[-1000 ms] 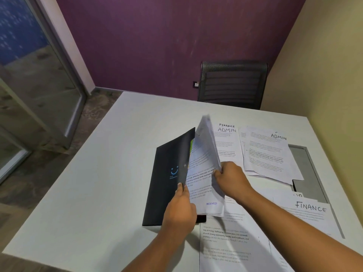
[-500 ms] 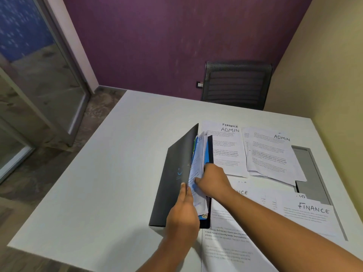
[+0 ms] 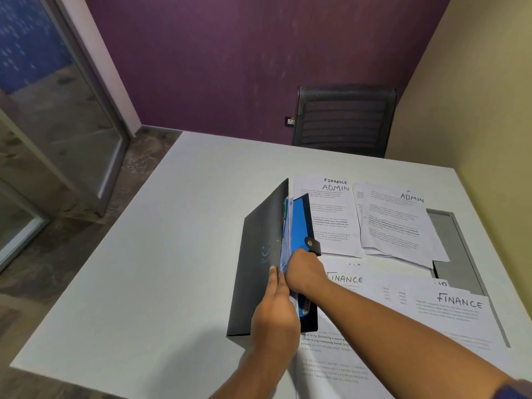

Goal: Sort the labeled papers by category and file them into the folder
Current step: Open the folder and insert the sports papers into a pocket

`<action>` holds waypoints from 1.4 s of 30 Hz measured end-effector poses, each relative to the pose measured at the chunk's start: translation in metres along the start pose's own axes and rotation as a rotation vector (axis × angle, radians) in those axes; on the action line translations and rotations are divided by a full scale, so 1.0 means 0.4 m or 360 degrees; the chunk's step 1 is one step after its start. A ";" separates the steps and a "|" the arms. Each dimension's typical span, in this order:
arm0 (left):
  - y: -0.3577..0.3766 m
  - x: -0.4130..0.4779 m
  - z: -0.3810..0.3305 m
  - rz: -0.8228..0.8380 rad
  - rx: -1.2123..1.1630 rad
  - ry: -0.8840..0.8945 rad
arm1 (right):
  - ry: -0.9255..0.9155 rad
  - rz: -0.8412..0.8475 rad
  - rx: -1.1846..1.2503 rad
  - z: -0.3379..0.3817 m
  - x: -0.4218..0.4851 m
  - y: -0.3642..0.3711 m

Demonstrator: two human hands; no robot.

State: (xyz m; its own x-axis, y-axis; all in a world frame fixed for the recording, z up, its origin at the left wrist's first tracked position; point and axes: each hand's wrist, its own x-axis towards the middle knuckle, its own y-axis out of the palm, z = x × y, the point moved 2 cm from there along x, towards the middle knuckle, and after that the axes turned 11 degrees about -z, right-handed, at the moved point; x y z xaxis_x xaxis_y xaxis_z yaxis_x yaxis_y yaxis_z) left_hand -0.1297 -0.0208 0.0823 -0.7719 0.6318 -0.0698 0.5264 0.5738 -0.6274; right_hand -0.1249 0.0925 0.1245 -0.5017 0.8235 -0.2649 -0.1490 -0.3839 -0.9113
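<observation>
A black folder (image 3: pixel 259 263) stands half open on the white table (image 3: pixel 161 254), its blue inner pocket (image 3: pixel 299 223) and snap strap (image 3: pixel 313 245) showing. My left hand (image 3: pixel 275 309) grips the front cover's near edge. My right hand (image 3: pixel 303 270) is tucked between the covers and holds white sheets (image 3: pixel 285 249) inside; its fingertips are hidden. Labeled papers lie to the right: a sheet marked FINANCE and ADMIN (image 3: pixel 328 223), an ADMIN stack (image 3: pixel 400 228), and FINANCE sheets (image 3: pixel 457 309). Another FINANCE sheet (image 3: pixel 349 279) lies under my right forearm.
A printed sheet (image 3: pixel 331 358) lies under the folder's near end. A grey cable hatch (image 3: pixel 449 240) is set into the table's right side by the yellow wall. A black chair (image 3: pixel 345 119) stands behind the far edge. A glass door (image 3: pixel 57 125) is at the left.
The raised sheets have gone down into the folder with my right hand. The covers have swung closer together, and the blue pocket and strap now show.
</observation>
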 end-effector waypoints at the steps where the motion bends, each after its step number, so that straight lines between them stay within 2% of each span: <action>1: -0.005 -0.002 -0.007 -0.0008 0.0070 0.0109 | 0.0012 0.0000 0.0005 -0.004 0.006 0.004; 3: -0.009 -0.005 -0.018 -0.0127 0.0035 0.0123 | 0.0028 0.0036 0.0013 -0.014 0.019 0.015; 7: -0.003 -0.004 -0.029 -0.0015 -0.0043 0.0027 | 0.0044 0.0197 0.0000 -0.023 0.036 0.034; 10: -0.002 0.001 -0.023 -0.0118 -0.0006 -0.0012 | 0.0025 0.0239 0.0011 -0.021 0.040 0.015; 12: 0.002 0.002 -0.023 -0.0088 -0.0064 -0.0026 | 0.0005 0.0103 0.0085 -0.029 0.035 -0.020; 16: 0.010 0.016 -0.026 -0.0004 -0.0078 -0.0061 | 0.0046 -0.0296 0.0516 -0.085 -0.013 -0.105; 19: 0.028 0.028 -0.021 0.0081 -0.0084 -0.0101 | 0.0109 -0.0350 0.0545 -0.183 -0.057 -0.121; 24: 0.075 0.055 0.028 0.0260 0.0163 -0.0220 | 0.0348 -0.0155 0.0516 -0.408 -0.146 -0.072; 29: 0.114 0.059 0.080 0.0370 0.0565 -0.0215 | 0.0569 -0.0094 0.0450 -0.568 -0.248 -0.030; 35: 0.127 0.050 0.164 0.0474 0.1083 0.0030 | 0.0659 -0.0064 0.0410 -0.652 -0.316 0.003; 39: 0.121 0.046 0.212 0.0477 0.1258 0.0069 | 0.0688 -0.0057 0.0429 -0.691 -0.325 0.012; 42: 0.124 0.041 0.217 0.0486 0.1252 0.0046 | 0.0690 -0.0056 0.0456 -0.712 -0.322 0.011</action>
State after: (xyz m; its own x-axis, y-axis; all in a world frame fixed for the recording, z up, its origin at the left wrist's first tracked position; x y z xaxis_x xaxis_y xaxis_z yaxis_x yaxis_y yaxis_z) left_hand -0.1474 -0.0271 -0.0172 -0.6209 0.7195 -0.3112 0.3007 -0.1480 -0.9422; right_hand 0.1817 0.1038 0.0646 -0.1020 0.9120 -0.3974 -0.4169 -0.4019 -0.8153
